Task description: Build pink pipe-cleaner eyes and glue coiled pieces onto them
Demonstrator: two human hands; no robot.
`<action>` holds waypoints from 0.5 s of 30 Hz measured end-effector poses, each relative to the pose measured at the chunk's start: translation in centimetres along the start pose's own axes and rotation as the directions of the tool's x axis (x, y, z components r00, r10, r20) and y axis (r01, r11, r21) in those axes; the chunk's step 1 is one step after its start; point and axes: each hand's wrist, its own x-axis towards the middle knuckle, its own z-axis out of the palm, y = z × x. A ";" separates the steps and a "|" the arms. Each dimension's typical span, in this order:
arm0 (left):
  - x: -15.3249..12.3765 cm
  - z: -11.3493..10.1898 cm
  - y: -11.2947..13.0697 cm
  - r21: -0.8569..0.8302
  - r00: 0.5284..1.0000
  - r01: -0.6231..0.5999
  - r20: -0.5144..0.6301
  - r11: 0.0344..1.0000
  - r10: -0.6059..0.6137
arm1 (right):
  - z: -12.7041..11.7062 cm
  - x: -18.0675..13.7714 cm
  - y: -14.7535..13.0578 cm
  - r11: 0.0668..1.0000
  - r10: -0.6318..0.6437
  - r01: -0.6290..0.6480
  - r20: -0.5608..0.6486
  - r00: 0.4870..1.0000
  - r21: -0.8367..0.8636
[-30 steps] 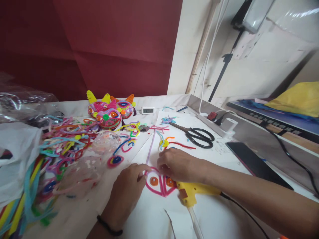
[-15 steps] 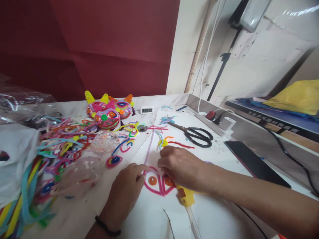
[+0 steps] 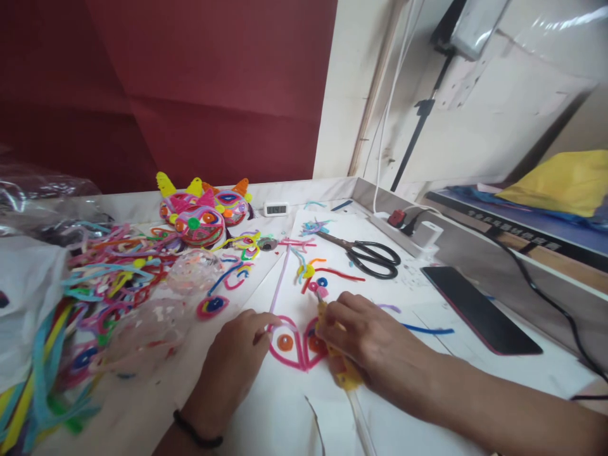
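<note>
A pink pipe-cleaner shape (image 3: 289,354) with two orange dots lies on white paper (image 3: 413,297) in front of me. My left hand (image 3: 232,364) rests on the paper with its fingertips pressing the shape's left edge and a lilac pipe cleaner (image 3: 279,282). My right hand (image 3: 368,342) is closed round the yellow glue gun (image 3: 339,370), its nozzle pointing up beside the shape's right side. The gun's clear glue stick (image 3: 358,421) sticks out toward me.
A heap of coloured pipe cleaners (image 3: 90,291) and plastic bags fill the left. Finished pipe-cleaner masks (image 3: 204,212) and a small clock (image 3: 276,208) stand at the back. Black scissors (image 3: 368,256), a power strip (image 3: 408,231) and a dark phone (image 3: 477,310) lie to the right.
My right hand left the top of the pink shape, moved down and right, and closed round the yellow glue gun, turning it upright. The left hand stayed put.
</note>
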 end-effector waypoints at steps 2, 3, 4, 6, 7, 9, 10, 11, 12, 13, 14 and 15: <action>0.1 0.1 -0.2 0.013 1.000 -0.007 -0.003 1.000 0.007 | 0.3 1.0 0.0 0.995 -0.057 0.057 0.012 0.998 -0.084; 0.1 0.1 -0.3 0.018 1.000 -0.013 -0.004 1.000 0.013 | 0.5 1.5 0.0 0.988 -0.085 0.085 0.005 0.996 -0.131; 0.1 0.2 -0.4 0.021 1.000 -0.021 -0.005 1.000 0.021 | 0.7 2.0 -0.1 0.979 -0.113 0.110 -0.011 0.993 -0.173; 0.1 0.2 -0.5 0.024 0.999 -0.032 -0.010 0.999 0.032 | 1.1 2.6 -0.1 0.963 -0.156 0.141 -0.047 0.987 -0.231; 0.1 0.3 -0.5 0.021 0.999 -0.034 -0.010 0.999 0.034 | 1.4 2.8 -0.2 0.958 -0.168 0.149 -0.058 0.984 -0.246; 0.1 0.3 -0.4 0.015 0.999 -0.033 -0.010 0.999 0.033 | 1.7 3.0 -0.2 0.956 -0.167 0.148 -0.057 0.984 -0.254; 0.1 0.3 -0.3 0.013 0.999 -0.033 -0.011 0.999 0.033 | 1.9 3.1 -0.3 0.956 -0.162 0.144 -0.050 0.986 -0.255; 0.1 0.2 -0.3 0.014 0.999 -0.035 -0.013 0.999 0.035 | 2.0 3.1 -0.3 0.956 -0.158 0.142 -0.044 0.986 -0.259; 0.0 0.2 -0.3 0.019 0.999 -0.041 -0.015 0.999 0.041 | 2.1 3.1 -0.3 0.954 -0.155 0.140 -0.037 0.987 -0.263; 0.0 0.2 -0.2 0.027 0.999 -0.046 -0.016 0.999 0.046 | 2.2 3.1 -0.3 0.953 -0.154 0.140 -0.031 0.988 -0.267; 0.0 0.2 -0.2 0.035 0.999 -0.049 -0.018 0.998 0.050 | 2.2 3.1 -0.3 0.952 -0.155 0.143 -0.023 0.988 -0.269; 0.0 0.3 -0.2 0.040 0.998 -0.052 -0.017 0.998 0.052 | 2.2 3.1 -0.3 0.952 -0.153 0.144 -0.013 0.988 -0.270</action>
